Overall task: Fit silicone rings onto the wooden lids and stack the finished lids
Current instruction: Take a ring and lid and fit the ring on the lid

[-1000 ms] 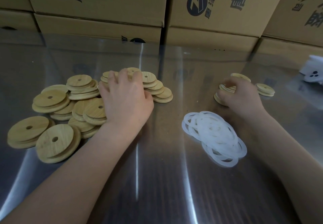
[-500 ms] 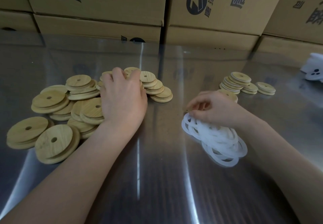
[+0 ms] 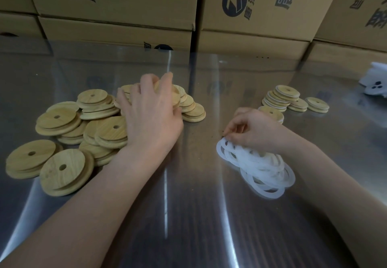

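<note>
Dark blue printing is carried on the cardboard boxes (image 3: 125, 6) stacked along twelve o'clock: a round logo (image 3: 234, 0) with a slanted stroke through it, beside large Chinese characters that are cropped by the frame and cannot be read with certainty.

At nine o'clock a loose pile of wooden lids (image 3: 62, 142) is spread on the steel table (image 3: 199, 226). Each is seen as a pale, grained disc with a narrower step and a small hole set off centre. At the far edge of this pile, toward eleven o'clock, one wooden lid (image 3: 167, 94) is gripped by the left hand (image 3: 150, 117), fingers curled round its rim; the lid is tilted and blurred.

At four o'clock a heap of silicone rings (image 3: 261, 167), white and translucent, is laid overlapping. A silicone ring (image 3: 222, 148) at its near-left edge is pinched between the thumb and fingertips of the right hand (image 3: 253, 131).

At two o'clock the finished lids (image 3: 280, 98) are stacked in low piles, a white band showing round each. A white object (image 3: 374, 83) is cut off by the edge at three o'clock.
</note>
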A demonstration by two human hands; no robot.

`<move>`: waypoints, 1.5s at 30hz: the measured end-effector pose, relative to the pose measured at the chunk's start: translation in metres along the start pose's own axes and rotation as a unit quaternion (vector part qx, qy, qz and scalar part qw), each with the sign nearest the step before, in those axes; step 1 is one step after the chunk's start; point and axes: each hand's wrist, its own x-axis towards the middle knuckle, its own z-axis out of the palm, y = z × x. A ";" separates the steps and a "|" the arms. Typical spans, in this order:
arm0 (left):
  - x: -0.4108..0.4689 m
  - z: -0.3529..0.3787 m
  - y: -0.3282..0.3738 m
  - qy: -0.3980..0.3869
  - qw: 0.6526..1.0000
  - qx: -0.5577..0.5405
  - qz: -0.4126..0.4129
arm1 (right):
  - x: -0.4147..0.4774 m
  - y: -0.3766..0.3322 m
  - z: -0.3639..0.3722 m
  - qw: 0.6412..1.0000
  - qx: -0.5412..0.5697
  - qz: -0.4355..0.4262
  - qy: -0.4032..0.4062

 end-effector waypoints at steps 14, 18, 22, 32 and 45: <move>-0.012 0.009 0.019 -0.089 0.954 -0.287 -0.007 | 0.002 0.003 0.001 0.998 0.012 -0.043 0.042; -0.014 0.010 0.023 -0.115 0.931 -0.346 -0.028 | 0.000 0.000 0.000 0.993 0.033 -0.071 0.084; -0.017 0.008 0.029 -0.185 0.874 -0.431 -0.126 | -0.001 -0.004 -0.001 0.987 0.052 -0.088 0.125; -0.015 0.009 0.026 -0.298 0.659 -0.631 -0.279 | -0.004 -0.008 -0.003 0.958 0.142 -0.094 0.229; -0.013 0.011 0.023 -0.284 0.592 -0.693 -0.299 | -0.011 -0.019 -0.010 0.891 0.308 -0.077 0.326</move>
